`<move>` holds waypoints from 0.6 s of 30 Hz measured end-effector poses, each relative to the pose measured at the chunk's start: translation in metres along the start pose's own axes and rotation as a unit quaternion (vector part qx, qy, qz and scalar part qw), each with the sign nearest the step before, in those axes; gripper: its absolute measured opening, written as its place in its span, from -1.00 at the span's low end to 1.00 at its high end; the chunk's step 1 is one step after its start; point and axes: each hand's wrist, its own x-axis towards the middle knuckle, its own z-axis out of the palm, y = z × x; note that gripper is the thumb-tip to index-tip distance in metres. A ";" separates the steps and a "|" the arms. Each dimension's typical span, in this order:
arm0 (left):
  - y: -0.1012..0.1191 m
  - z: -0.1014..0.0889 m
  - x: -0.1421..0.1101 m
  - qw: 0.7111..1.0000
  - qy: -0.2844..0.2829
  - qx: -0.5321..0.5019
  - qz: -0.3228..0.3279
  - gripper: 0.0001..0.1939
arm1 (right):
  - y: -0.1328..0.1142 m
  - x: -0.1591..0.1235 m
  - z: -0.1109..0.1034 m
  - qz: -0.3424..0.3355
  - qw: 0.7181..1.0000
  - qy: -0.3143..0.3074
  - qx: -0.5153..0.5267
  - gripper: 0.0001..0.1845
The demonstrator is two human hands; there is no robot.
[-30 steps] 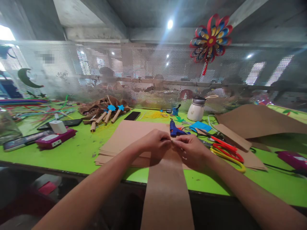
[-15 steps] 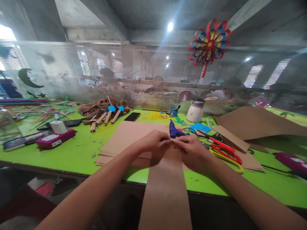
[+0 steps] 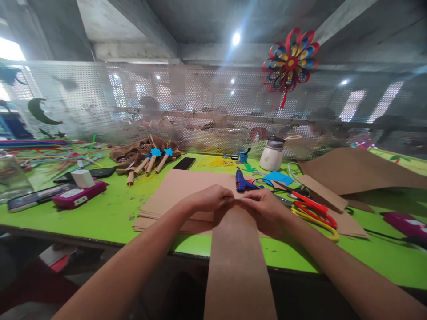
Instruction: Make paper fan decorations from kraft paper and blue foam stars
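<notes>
A long strip of brown kraft paper [image 3: 238,258] runs from my fingers down over the table's front edge. My left hand [image 3: 213,198] pinches its far end from the left. Close beside it, my right hand [image 3: 267,205] pinches the same end between thumb and fingers. The strip's far edge looks narrowly folded or rolled at the fingertips, which partly hide it. Beneath and behind my hands lies a stack of brown paper sheets [image 3: 176,191]. A blue glue gun [image 3: 240,180] rests on the stack just beyond my fingers.
Scissors with red handles [image 3: 316,212] and yellow handles [image 3: 320,226] lie right of my right hand. Behind stand a white jar [image 3: 271,155] and a dark phone [image 3: 184,163]. Paper brooms with blue cutouts [image 3: 155,153] lie back left; a purple power strip [image 3: 80,194] sits left.
Both hands have come slightly nearer to me, still pinching the paper's end. The hanging part of the strip has swung a little to the right.
</notes>
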 end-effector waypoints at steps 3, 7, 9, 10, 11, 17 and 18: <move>-0.003 -0.001 0.000 1.000 0.007 -0.017 0.005 -0.70 | 0.003 0.001 -0.002 0.006 1.000 0.003 0.027 -0.67; -0.007 -0.006 -0.001 0.998 0.005 -0.066 -0.007 -0.75 | 0.009 0.002 -0.006 0.029 0.998 -0.007 0.048 -0.65; -0.008 -0.009 -0.002 0.995 0.002 -0.102 -0.010 -0.76 | 0.009 0.002 -0.009 0.042 0.998 -0.012 0.054 -0.65; -0.009 -0.009 -0.002 0.993 -0.001 -0.119 -0.009 -0.76 | 0.008 0.002 -0.010 0.044 0.997 -0.013 0.055 -0.65; -0.010 -0.009 -0.003 0.991 -0.004 -0.133 -0.008 -0.74 | 0.008 0.002 -0.011 0.040 0.998 -0.015 0.052 -0.65; -0.019 0.001 0.001 0.990 -0.021 -0.139 -0.011 -0.77 | 0.006 0.002 -0.010 0.019 0.997 -0.064 -0.026 -0.62; -0.020 0.003 0.001 0.990 -0.022 -0.139 -0.011 -0.78 | 0.007 0.002 -0.010 0.015 0.996 -0.073 -0.043 -0.63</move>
